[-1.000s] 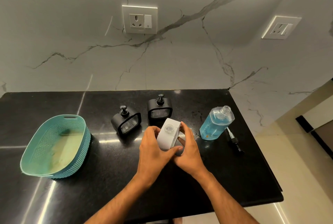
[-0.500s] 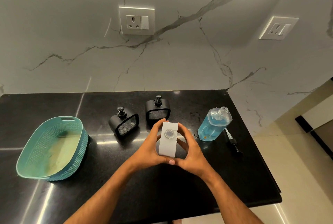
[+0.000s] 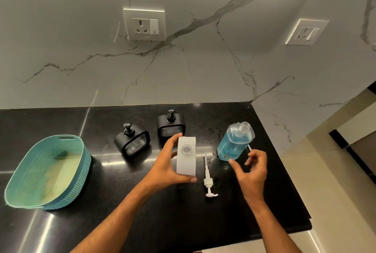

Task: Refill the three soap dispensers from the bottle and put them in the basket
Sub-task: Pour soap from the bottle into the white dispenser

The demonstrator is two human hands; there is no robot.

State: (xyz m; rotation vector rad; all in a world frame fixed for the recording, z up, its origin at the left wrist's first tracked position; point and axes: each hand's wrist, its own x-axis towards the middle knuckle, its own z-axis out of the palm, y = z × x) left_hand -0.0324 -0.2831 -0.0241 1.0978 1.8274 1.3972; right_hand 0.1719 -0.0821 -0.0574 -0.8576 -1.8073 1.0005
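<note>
My left hand (image 3: pixel 165 167) grips a white soap dispenser (image 3: pixel 186 156) standing upright on the black counter, its round top opening uncovered. Its white pump (image 3: pixel 208 179) lies flat on the counter just to the right. My right hand (image 3: pixel 252 171) hovers with fingers apart, a little in front of the uncapped bottle of blue soap (image 3: pixel 236 140), holding nothing. Two black dispensers (image 3: pixel 133 141) (image 3: pixel 171 126) with their pumps on stand behind. The teal basket (image 3: pixel 80 169) sits at the left with no dispenser inside.
A thin white tube (image 3: pixel 249 148) of another pump pokes out behind my right hand. The counter's right edge (image 3: pixel 284 171) drops off close beside the bottle. A marble wall with two sockets rises behind the counter.
My right hand has left the white dispenser and moved right toward the blue bottle. The white pump now lies on the counter. My left hand still holds the dispenser.
</note>
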